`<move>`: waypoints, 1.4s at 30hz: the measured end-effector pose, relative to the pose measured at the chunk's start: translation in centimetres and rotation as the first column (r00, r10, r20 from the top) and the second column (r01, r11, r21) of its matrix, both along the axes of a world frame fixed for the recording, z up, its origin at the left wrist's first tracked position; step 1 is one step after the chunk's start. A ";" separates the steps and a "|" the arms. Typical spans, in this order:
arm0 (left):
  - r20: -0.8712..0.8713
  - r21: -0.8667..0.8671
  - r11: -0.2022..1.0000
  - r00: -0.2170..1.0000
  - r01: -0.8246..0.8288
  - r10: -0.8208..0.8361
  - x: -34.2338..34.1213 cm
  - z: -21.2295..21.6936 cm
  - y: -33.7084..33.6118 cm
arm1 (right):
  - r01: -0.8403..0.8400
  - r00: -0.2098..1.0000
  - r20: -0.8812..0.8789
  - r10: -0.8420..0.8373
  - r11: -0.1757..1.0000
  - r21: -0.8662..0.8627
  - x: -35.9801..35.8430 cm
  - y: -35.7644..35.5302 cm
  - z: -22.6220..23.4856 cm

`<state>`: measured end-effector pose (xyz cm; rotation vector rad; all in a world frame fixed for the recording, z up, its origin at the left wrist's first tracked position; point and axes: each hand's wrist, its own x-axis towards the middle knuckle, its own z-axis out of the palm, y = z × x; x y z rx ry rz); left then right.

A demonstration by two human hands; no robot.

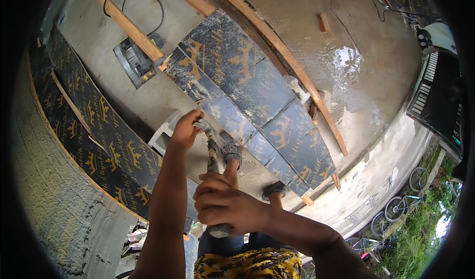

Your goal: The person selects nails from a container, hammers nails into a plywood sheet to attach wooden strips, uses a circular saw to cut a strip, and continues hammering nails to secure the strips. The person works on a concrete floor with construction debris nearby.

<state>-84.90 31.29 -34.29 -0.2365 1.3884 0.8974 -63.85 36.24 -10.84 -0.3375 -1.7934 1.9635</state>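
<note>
My right hand (227, 204) is wrapped round the handle of a claw hammer (212, 155), whose worn metal head points away from me. Close against that head is my left hand (186, 129), thumb and fingers pinched together. Whatever the left fingers hold, if anything, is too small to make out. Beyond and right of both hands lies a black panel (222, 56) with gold crown prints, dusted with sawdust and made up of joined pieces. My feet stand at its near edge, below the hammer.
A circular saw (132, 60) rests by a long timber (123, 21) at upper left. A hollow concrete block (166, 133) sits beside my left hand. More black panels (99, 125) line the left wall. Another timber (297, 66) runs past the panel; bicycles (396, 208) stand lower right.
</note>
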 end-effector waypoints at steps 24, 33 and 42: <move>0.250 0.204 0.967 0.963 -0.155 0.101 4.8 6.1 10.9 | 0.547 0.833 0.233 -0.502 0.810 -0.211 6.4 16.4 4.1; -0.847 -0.423 0.668 -0.005 0.613 -0.531 -6.6 -2.9 27.2 | 0.495 0.839 0.362 -0.407 0.847 -0.195 -14.2 34.9 -9.9; -0.646 -0.584 0.440 -0.062 0.682 -0.761 -10.0 -6.1 29.5 | 0.442 0.786 0.565 -0.251 0.868 -0.228 -21.4 39.6 -12.5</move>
